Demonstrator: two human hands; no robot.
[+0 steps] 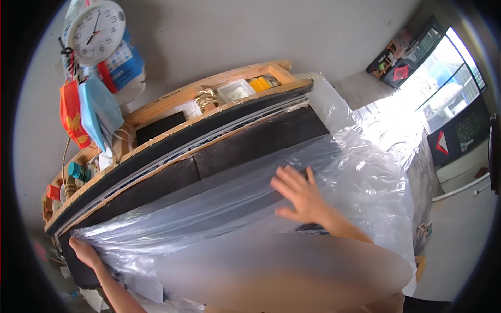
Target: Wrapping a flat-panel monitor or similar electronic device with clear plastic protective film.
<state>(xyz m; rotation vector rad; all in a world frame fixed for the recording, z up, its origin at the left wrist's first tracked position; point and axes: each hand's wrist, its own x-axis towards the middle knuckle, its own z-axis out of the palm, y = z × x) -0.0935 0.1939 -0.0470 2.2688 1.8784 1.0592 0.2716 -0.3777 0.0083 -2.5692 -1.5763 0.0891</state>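
A see-through plastic sheet lies in long wrinkles over a black-topped workbench. At the bench's left end, my left hand has its fingers closed on the gathered edge of that sheet. My right hand is spread flat over the sheet, right of the middle, its fingers apart and holding nothing. Farther right the sheet hangs past the bench end in bright, crumpled folds. Below my right forearm, a blurred patch hides part of the near side.
Along the bench's far side runs a wooden tray holding a white box, a coil of gold cord and a teal-capped container. Above its left end hang a round clock and a blue mask. A window glares at right.
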